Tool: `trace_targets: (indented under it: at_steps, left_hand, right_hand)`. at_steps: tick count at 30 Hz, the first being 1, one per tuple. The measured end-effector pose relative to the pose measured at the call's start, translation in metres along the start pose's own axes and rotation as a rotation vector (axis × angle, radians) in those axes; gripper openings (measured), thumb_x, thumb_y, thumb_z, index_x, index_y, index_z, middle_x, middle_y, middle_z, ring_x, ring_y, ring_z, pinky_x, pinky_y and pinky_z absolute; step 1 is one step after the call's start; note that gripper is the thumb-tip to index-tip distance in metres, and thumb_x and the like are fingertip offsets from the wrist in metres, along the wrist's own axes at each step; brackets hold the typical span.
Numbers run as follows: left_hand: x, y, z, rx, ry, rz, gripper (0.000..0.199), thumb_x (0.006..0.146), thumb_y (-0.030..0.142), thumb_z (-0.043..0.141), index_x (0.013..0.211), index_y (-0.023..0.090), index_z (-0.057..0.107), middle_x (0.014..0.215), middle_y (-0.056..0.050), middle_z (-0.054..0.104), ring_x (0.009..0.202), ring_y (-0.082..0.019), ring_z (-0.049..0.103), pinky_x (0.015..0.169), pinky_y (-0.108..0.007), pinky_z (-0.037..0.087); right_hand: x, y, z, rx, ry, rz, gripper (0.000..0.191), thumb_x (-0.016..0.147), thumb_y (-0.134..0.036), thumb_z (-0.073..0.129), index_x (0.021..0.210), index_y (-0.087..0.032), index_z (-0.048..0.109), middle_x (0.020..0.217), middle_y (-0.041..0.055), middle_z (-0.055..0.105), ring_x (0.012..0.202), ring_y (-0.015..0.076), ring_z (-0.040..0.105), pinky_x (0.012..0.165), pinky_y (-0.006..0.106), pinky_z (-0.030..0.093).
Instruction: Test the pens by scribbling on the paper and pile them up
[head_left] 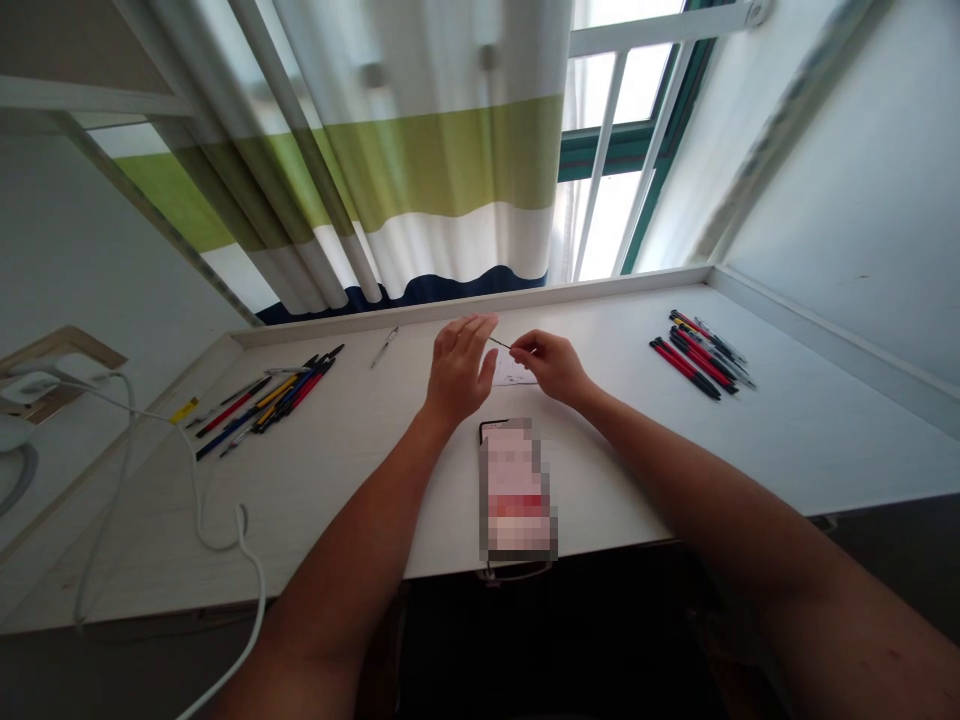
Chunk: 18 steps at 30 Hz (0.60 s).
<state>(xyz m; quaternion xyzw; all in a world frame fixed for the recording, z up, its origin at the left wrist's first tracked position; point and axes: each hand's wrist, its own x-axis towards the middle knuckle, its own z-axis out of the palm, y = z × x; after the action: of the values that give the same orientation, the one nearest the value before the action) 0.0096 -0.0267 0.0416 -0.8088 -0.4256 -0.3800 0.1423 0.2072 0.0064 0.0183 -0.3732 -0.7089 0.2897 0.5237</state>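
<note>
My right hand (553,366) pinches a thin dark rod (500,343), which looks like a pen refill, between thumb and fingertips. The rod's far end points toward my left hand (459,365). That hand is raised over the desk with fingers stretched and thumb apart; whether the rod touches it I cannot tell. Under the hands lies a white sheet of paper (514,374) with small dark marks, partly covered by them. Left of my left hand rests a slim clear pen or pen barrel (385,347).
A phone (517,490), its screen blurred, lies near the front edge of the white desk (600,470). Several pens (270,400) are piled at the left, and several red and black pens (697,355) at the right. A white cable (199,490) runs along the left side.
</note>
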Motion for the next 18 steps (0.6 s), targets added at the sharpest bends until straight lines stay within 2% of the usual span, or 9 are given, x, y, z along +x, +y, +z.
trace_targets:
  at_steps: [3, 7, 11, 14, 18]
  left_hand:
    - [-0.003, -0.012, -0.003, -0.004, -0.018, -0.133, 0.042, 0.098, 0.017, 0.046, 0.138, 0.017, 0.056, 0.137, -0.016, 0.065, 0.135, -0.032, 0.053, 0.116, -0.051, 0.035]
    - [-0.012, -0.046, -0.002, -0.032, -0.268, -0.185, 0.044, 0.082, 0.010, 0.056, 0.124, 0.022, 0.062, 0.115, -0.012, 0.073, 0.116, -0.034, 0.061, 0.110, -0.056, 0.039]
    - [-0.022, -0.072, 0.003, -0.014, -0.428, -0.210, 0.023, 0.081, 0.019, 0.063, 0.103, 0.023, 0.068, 0.108, -0.013, 0.074, 0.112, -0.035, 0.061, 0.103, -0.055, 0.044]
    - [-0.024, -0.077, 0.007, -0.026, -0.478, -0.190, 0.009, 0.087, 0.027, 0.063, 0.088, 0.023, 0.071, 0.104, -0.013, 0.075, 0.110, -0.035, 0.061, 0.103, -0.054, 0.044]
    - [-0.020, -0.069, 0.006, -0.048, -0.458, -0.171, 0.016, 0.094, 0.030, 0.059, 0.091, 0.022, 0.073, 0.100, -0.013, 0.075, 0.105, -0.032, 0.062, 0.101, -0.051, 0.046]
  right_hand:
    - [0.002, 0.001, 0.000, 0.149, 0.065, 0.060, 0.040, 0.080, -0.059, 0.080, 0.082, -0.022, 0.066, 0.074, 0.0031, 0.071, 0.068, 0.0183, 0.066, 0.063, 0.035, 0.058]
    - [0.005, 0.000, -0.003, 0.216, 0.106, 0.077, 0.044, 0.075, -0.060, 0.084, 0.083, -0.022, 0.064, 0.077, 0.0029, 0.071, 0.071, 0.0183, 0.068, 0.063, 0.036, 0.060]
    - [0.006, 0.002, -0.005, 0.199, 0.103, 0.087, 0.040, 0.079, -0.055, 0.082, 0.097, -0.021, 0.073, 0.083, 0.0043, 0.074, 0.076, 0.0185, 0.069, 0.071, 0.039, 0.061]
    - [0.006, 0.005, -0.006, 0.171, 0.092, 0.076, 0.036, 0.082, -0.053, 0.079, 0.096, -0.021, 0.076, 0.079, 0.0034, 0.073, 0.076, 0.0186, 0.068, 0.075, 0.040, 0.061]
    - [0.005, 0.008, -0.006, 0.148, 0.058, 0.065, 0.033, 0.083, -0.053, 0.077, 0.090, -0.021, 0.074, 0.079, 0.0035, 0.073, 0.073, 0.0180, 0.067, 0.068, 0.036, 0.059]
